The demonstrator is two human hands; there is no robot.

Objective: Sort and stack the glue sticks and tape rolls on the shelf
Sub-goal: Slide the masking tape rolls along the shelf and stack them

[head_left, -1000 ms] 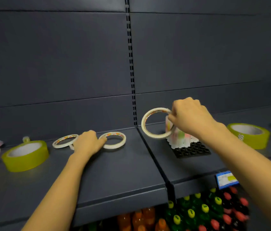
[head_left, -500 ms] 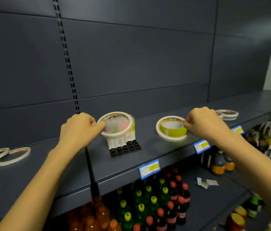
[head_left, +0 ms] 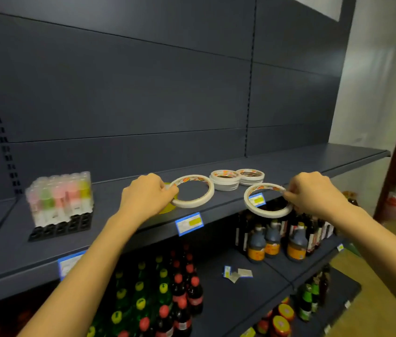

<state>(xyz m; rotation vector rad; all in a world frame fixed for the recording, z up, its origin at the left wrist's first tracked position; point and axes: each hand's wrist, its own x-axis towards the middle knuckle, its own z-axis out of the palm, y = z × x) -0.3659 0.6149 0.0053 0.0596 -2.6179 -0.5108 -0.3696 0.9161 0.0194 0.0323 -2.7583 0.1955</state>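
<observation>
Both bare forearms reach up & forward to a dark grey metal shelf (head_left: 109, 216). L hand (head_left: 146, 196) is knuckles-up, fingers curled, pinching the left rim of a thin white tape ring (head_left: 192, 205), which is tilted just over the shelf. A yellow tape roll (head_left: 166, 210) peeks out under that hand. R hand (head_left: 313, 192), also curled, pinches the right rim of a second thin white tape ring (head_left: 265, 213), held in air past the shelf's front edge. Two stacks of matching white tape rings (head_left: 225, 184) sit just behind, btwn the hands. A shrink-wrapped pack of pastel glue sticks (head_left: 60, 200) stands upright, well left.
</observation>
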